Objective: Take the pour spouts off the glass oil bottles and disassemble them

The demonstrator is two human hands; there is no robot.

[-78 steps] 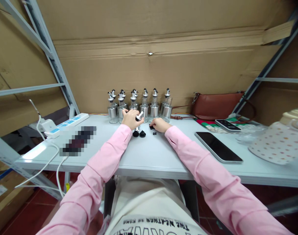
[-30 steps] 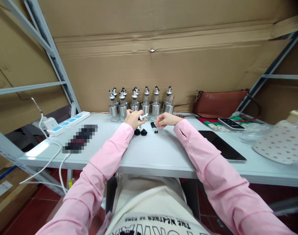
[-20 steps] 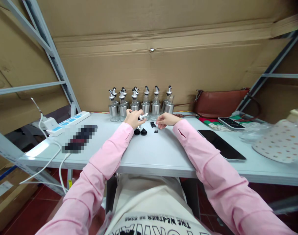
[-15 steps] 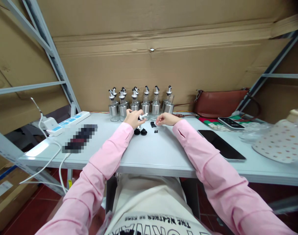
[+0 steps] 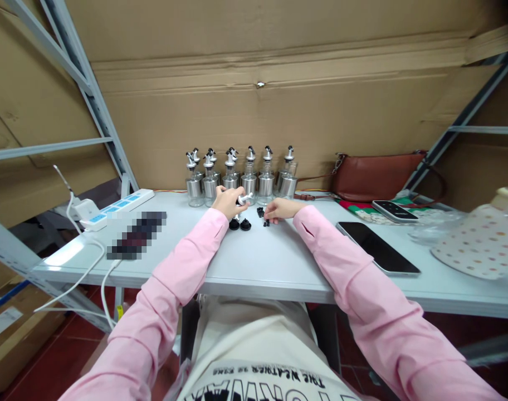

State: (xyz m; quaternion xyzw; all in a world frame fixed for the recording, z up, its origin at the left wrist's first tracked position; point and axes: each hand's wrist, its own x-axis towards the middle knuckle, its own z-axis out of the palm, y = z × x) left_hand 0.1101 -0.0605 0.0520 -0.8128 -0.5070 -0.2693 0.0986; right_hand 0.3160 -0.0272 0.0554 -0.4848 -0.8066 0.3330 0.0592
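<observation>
My left hand [image 5: 226,202] is closed around a small silver pour spout [image 5: 243,198], held just above the white table [image 5: 258,262]. Two black round caps [image 5: 239,225] lie on the table right below it. My right hand [image 5: 279,210] rests low on the table with its fingertips pinched at several tiny black parts [image 5: 263,217]; what they hold is too small to make out. Behind both hands stands a row of several glass and steel dispenser bottles [image 5: 241,181] against the cardboard wall.
A white power strip [image 5: 116,209] with cables lies at the left. A dark tablet [image 5: 377,246], a phone [image 5: 395,211], a brown bag [image 5: 377,175] and a dotted cream cloth [image 5: 477,242] sit at the right. Metal shelf posts flank the table.
My right hand has dropped from a raised pinch to the small black parts on the table. My left hand keeps the spout in nearly the same place.
</observation>
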